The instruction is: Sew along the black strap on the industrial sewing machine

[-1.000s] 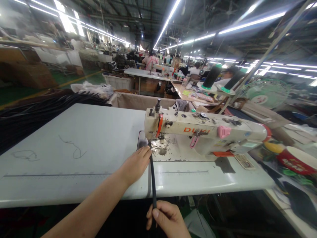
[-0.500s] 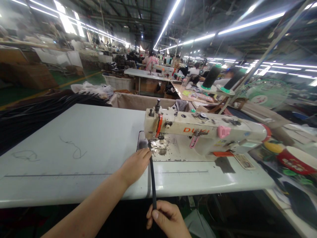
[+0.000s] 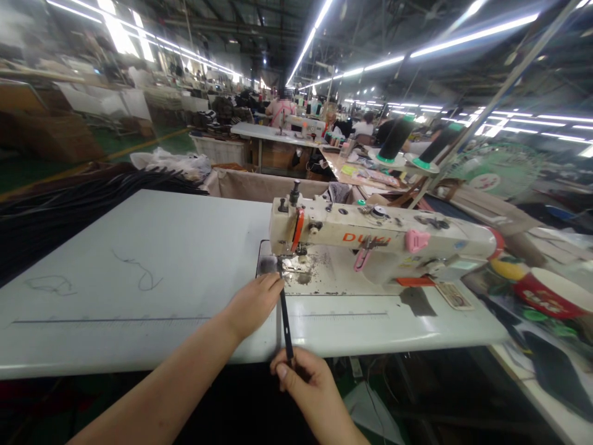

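Observation:
A narrow black strip (image 3: pixel 286 321) runs from beneath the needle area of the white sewing machine (image 3: pixel 343 232) toward me, over the front edge of the pale table (image 3: pixel 176 259). My left hand (image 3: pixel 256 304) lies on the strip just in front of the presser foot, its fingers pressed together over it. At the table's front edge my right hand (image 3: pixel 303 380) pinches the strip's near part between thumb and fingers. The needle tip is too small to make out.
Loose threads (image 3: pixel 139 272) lie on the table's left half. A heap of black strips (image 3: pixel 83 207) is beyond the left edge. Two black thread cones (image 3: pixel 396 139) stand behind the machine. A red and white bowl (image 3: pixel 553 293) sits at the right. People are at work farther back.
My right hand has moved up toward the table edge, nearer my left hand, and less of the strip shows between them. My left hand stays near the presser foot. The view has shifted slightly.

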A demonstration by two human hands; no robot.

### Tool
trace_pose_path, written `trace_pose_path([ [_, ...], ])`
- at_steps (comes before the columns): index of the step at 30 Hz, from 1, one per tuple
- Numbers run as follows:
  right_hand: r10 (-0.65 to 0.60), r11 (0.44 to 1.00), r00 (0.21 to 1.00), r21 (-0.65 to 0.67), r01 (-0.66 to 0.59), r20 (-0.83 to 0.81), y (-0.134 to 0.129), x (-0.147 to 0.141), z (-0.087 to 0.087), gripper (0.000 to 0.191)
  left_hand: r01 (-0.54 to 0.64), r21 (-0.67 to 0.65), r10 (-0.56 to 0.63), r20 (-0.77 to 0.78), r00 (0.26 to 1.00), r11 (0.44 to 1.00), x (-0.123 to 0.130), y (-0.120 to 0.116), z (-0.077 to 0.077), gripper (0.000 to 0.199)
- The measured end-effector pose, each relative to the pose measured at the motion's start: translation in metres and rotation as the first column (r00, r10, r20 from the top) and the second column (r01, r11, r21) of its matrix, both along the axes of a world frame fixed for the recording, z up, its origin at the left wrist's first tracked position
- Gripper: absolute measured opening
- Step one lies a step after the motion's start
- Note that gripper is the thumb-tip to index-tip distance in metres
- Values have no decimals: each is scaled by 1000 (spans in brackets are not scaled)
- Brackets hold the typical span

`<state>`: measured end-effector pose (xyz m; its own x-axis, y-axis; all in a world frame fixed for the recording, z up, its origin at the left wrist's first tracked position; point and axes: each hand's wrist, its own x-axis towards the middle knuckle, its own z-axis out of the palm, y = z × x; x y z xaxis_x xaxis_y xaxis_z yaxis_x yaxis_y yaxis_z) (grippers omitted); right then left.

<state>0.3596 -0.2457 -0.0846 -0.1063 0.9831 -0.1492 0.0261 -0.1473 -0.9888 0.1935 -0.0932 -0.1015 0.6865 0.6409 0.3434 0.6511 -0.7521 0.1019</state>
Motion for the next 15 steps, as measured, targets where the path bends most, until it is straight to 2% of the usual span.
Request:
trace_pose_path([
  [3,-23,1000,999,-14,22,-29,3,-5,6,41,3,-13,-2,53,999,1000,-1,0,-1,26],
  [8,-24,988,974,-151,-11,-224,1,-8,3,50,-17,-4,18,84,996,1000,-2,-1,-1,27],
  [15,19,991,988,-128,-39,-154,-11,-2,-3,45,-1,-3,2,38,999,1000,-1,-1,5,25],
])
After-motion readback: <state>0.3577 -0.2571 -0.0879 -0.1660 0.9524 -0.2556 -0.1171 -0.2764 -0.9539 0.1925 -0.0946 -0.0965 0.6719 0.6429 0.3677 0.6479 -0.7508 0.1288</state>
